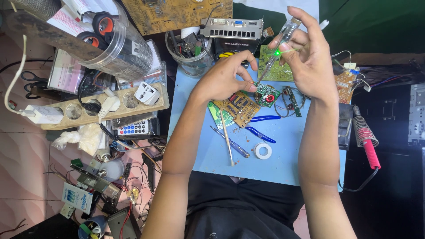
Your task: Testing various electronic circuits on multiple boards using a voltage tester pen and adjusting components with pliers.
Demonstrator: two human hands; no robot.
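My right hand (310, 62) holds a clear-handled tester screwdriver (279, 46) with a green light glowing inside; its tip slants down to a small round green circuit board (267, 94). My left hand (226, 77) rests beside that board, with the fingertips pinching at its left edge. A brown circuit board (239, 108) lies just below my left hand on the light blue work mat (283, 150). A larger green board (272, 66) lies behind the tester.
On the mat lie blue-handled pliers (261, 126), a white tape roll (263, 151), a thin stick (226, 137) and a screwdriver (230, 141). A red soldering iron (367, 141) lies at right. A wooden power strip (102, 108), a remote (133, 129) and clutter fill the left.
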